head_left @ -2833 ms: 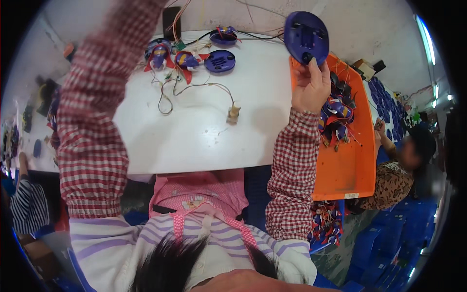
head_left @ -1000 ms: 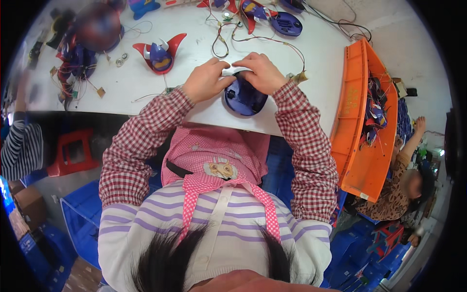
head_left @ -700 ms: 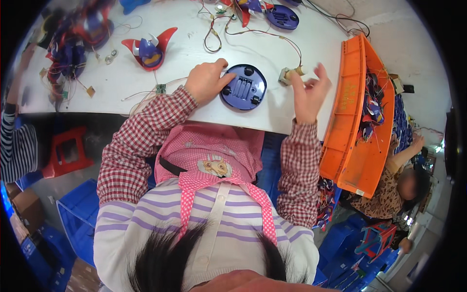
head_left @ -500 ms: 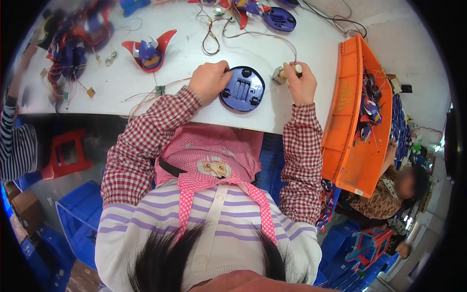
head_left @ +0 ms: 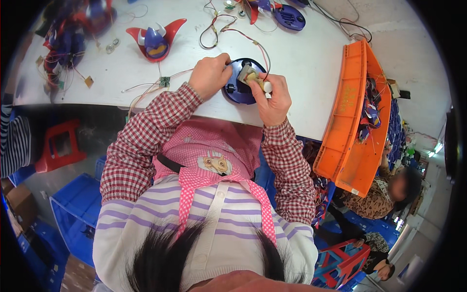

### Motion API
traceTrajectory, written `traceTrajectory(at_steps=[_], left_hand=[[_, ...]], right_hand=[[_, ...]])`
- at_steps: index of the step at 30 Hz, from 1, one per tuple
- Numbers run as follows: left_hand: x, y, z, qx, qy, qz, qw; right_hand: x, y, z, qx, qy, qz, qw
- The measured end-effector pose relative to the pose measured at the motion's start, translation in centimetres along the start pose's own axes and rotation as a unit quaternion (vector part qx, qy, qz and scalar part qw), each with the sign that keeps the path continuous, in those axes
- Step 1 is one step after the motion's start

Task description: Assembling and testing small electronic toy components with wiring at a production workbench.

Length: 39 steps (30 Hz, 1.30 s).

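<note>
A round dark-blue plastic base (head_left: 237,96) lies on the white table, with black round parts near its rim. My left hand (head_left: 210,76) holds its left edge, fingers curled against the rim. Over the base, my right hand (head_left: 276,100) pinches a small motor unit (head_left: 249,74) with a yellowish body and a white round end. Red and dark wires (head_left: 265,52) rise from this unit and run back across the table. The unit covers the middle of the base, and whether the two touch I cannot tell.
A red and purple winged toy piece (head_left: 155,43) and a small green circuit board (head_left: 165,82) with wires lie left of my hands. Another blue base (head_left: 290,18) is at the back. An orange crate (head_left: 339,112) holding toy parts stands right; a co-worker (head_left: 372,197) is beyond it.
My right hand has moved left with the motor unit, from beside the base to over it. The wires moved along with it. My left hand stays at the base's edge.
</note>
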<state>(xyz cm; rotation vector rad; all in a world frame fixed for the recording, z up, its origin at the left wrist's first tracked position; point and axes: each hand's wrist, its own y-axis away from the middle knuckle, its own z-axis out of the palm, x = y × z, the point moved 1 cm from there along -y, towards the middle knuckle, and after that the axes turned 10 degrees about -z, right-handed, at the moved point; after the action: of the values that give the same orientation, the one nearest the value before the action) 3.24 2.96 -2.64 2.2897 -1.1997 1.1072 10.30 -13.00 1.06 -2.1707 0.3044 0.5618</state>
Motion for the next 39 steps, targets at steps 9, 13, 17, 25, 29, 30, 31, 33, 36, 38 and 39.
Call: traceTrajectory(at_steps=[9, 13, 17, 25, 29, 30, 31, 33, 36, 38, 39], left_hand=[[-0.3, -0.1, 0.2, 0.006, 0.013, 0.011, 1.0], [-0.3, 0.0, 0.3, 0.011, 0.011, 0.012, 1.0], [-0.3, 0.0, 0.3, 0.011, 0.011, 0.007, 1.0], [-0.2, 0.0, 0.2, 0.006, 0.024, 0.012, 1.0], [-0.1, 0.1, 0.1, 0.008, 0.02, 0.016, 1.0], [-0.1, 0.1, 0.2, 0.008, 0.016, 0.013, 1.0], [-0.1, 0.2, 0.2, 0.002, 0.015, 0.011, 1.0], [-0.1, 0.4, 0.3, 0.016, 0.013, 0.015, 1.0], [-0.2, 0.6, 0.5, 0.022, 0.014, 0.021, 0.999], [-0.3, 0.7, 0.6, 0.035, 0.013, 0.027, 0.999], [-0.3, 0.8, 0.6, 0.039, 0.012, 0.032, 0.999]], right_hand=[[0.0, 0.6, 0.1, -0.035, 0.03, -0.083, 0.995], [0.1, 0.3, 0.0, -0.057, 0.032, -0.104, 0.992], [-0.1, -0.1, -0.2, -0.077, 0.031, -0.117, 0.99], [0.3, -1.2, -0.7, -0.114, -0.001, -0.071, 0.991], [0.5, -1.3, -0.6, -0.125, -0.026, -0.056, 0.99], [0.5, -1.2, -0.6, -0.132, -0.034, -0.055, 0.989], [0.5, -1.0, -0.6, -0.131, -0.041, -0.057, 0.989], [0.6, -0.6, -0.5, -0.134, -0.036, -0.063, 0.988], [0.8, 0.3, -0.6, -0.13, -0.017, -0.072, 0.989], [1.1, 1.0, -0.7, -0.127, -0.014, -0.106, 0.986], [1.2, 1.2, -0.7, -0.128, -0.008, -0.129, 0.983]])
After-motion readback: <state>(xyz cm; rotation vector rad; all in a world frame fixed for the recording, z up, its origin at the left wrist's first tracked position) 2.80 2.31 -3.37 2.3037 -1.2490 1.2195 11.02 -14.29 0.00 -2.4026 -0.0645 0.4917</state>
